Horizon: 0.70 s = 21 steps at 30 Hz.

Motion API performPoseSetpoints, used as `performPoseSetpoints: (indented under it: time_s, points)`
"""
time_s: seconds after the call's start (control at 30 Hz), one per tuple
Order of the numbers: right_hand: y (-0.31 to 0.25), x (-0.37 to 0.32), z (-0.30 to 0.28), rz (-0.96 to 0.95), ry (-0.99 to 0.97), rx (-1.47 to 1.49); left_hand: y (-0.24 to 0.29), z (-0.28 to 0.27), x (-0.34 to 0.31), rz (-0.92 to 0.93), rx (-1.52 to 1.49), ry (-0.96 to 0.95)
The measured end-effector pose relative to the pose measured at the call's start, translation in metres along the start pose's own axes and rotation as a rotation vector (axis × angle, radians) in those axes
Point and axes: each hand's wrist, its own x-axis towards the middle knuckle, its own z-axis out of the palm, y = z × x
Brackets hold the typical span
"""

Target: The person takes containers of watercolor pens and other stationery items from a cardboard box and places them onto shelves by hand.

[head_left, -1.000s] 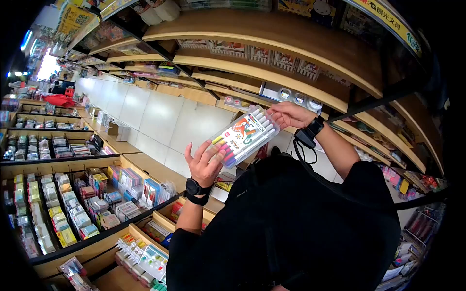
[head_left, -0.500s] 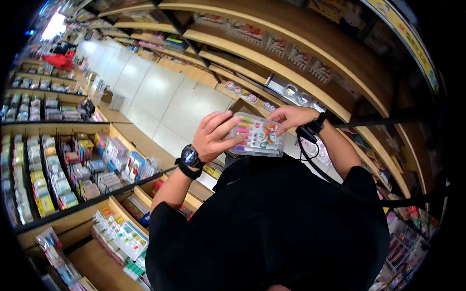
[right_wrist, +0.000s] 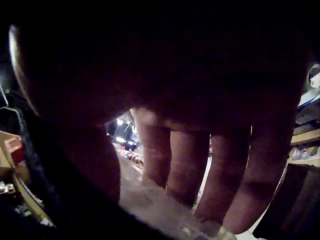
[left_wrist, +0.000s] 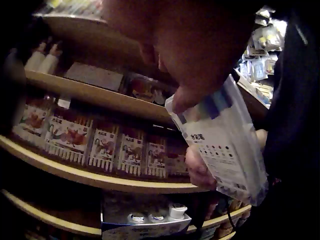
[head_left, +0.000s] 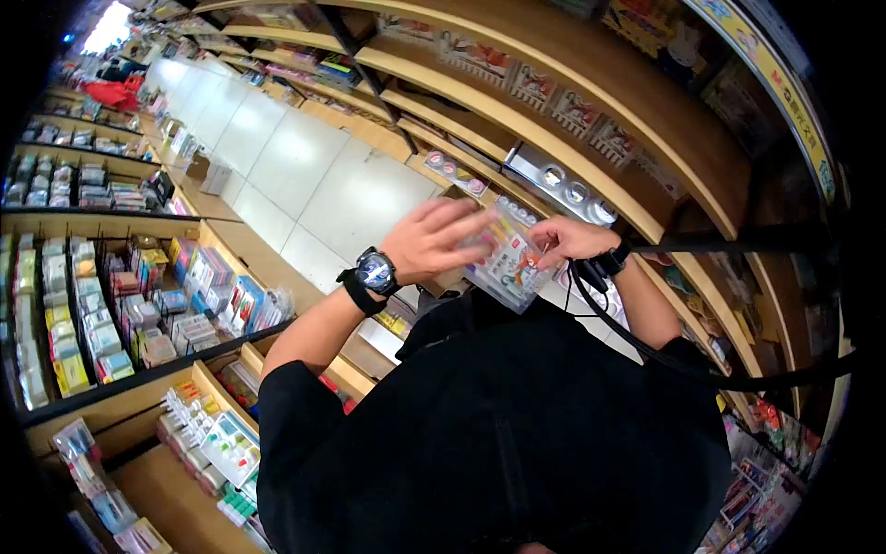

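A clear plastic case of coloured markers (head_left: 508, 268) is held in front of the chest, its printed front facing up in the head view. My right hand (head_left: 577, 242) grips the case by its right edge, thumb over the front; some fingers show behind it in the left wrist view. My left hand (head_left: 434, 242) reaches over the opposite edge with fingers spread, straight and blurred. In the left wrist view its thumb (left_wrist: 184, 100) touches a corner of the case, whose white printed back is turned to that camera. The right wrist view is dark, showing right fingers (right_wrist: 187, 165) bent against clear plastic.
Wooden shelves (head_left: 554, 83) run along the far side, with several similar marker sets (left_wrist: 70, 135) standing on one. A tray of round tubs (head_left: 563, 185) sits lower. Bins of small boxed goods (head_left: 83, 314) fill the left, and a tiled aisle (head_left: 305, 175) lies between.
The case has tilted from slanting upward to slanting downward to the right. My left hand has moved up and right over its edge, fingers now blurred. The head view has shifted a little.
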Motion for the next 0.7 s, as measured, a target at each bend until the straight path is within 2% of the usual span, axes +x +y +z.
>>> performPoseSetpoints:
  time_s: [0.03,0.07,0.17,0.2,0.23,0.3,0.37,0.4,0.43,0.5,0.57,0.6,0.63,0.7]
  points:
    - [0.011,0.0,-0.002,-0.051,0.078,-0.011,-0.003,0.002,-0.002,0.017,-0.012,0.008]
    - [0.022,-0.004,-0.005,-0.1,0.163,-0.023,-0.005,0.004,-0.005,-0.126,0.016,0.014]
    - [0.052,-0.026,-0.012,-0.209,0.399,0.263,-0.011,0.021,-0.03,-0.465,0.046,0.014]
    - [0.046,-0.04,-0.01,-0.227,0.526,0.37,-0.009,0.027,-0.04,-0.582,0.02,0.025]
    - [0.07,-0.049,-0.017,-0.259,0.689,0.33,-0.005,0.032,-0.051,-0.705,-0.005,0.031]
    - [0.08,-0.072,-0.021,-0.301,0.978,0.343,0.006,0.039,-0.072,-0.936,-0.134,0.124]
    - [0.093,-0.092,-0.028,-0.291,1.197,0.396,0.011,0.057,-0.117,-1.082,-0.1,0.038]
    - [0.104,-0.097,-0.033,-0.386,1.306,0.392,0.011,0.075,-0.162,-1.12,-0.131,-0.046]
    - [0.101,-0.103,-0.033,-0.378,1.411,0.472,0.015,0.094,-0.207,-1.157,-0.162,-0.132]
    - [0.132,-0.114,-0.052,-0.355,1.565,0.426,0.035,0.107,-0.249,-1.417,-0.436,-0.242]
    - [0.175,-0.129,-0.078,-0.132,1.618,0.265,0.058,0.119,-0.288,-1.428,-0.402,-0.239]
    - [0.194,-0.13,-0.092,-0.079,1.666,0.363,0.069,0.12,-0.299,-1.499,-0.429,-0.284]
    - [0.197,-0.126,-0.101,-0.085,1.667,0.362,0.079,0.121,-0.309,-1.566,-0.454,-0.328]
    - [0.201,-0.125,-0.115,-0.141,1.752,0.24,0.094,0.126,-0.325,-1.632,-0.533,-0.244]
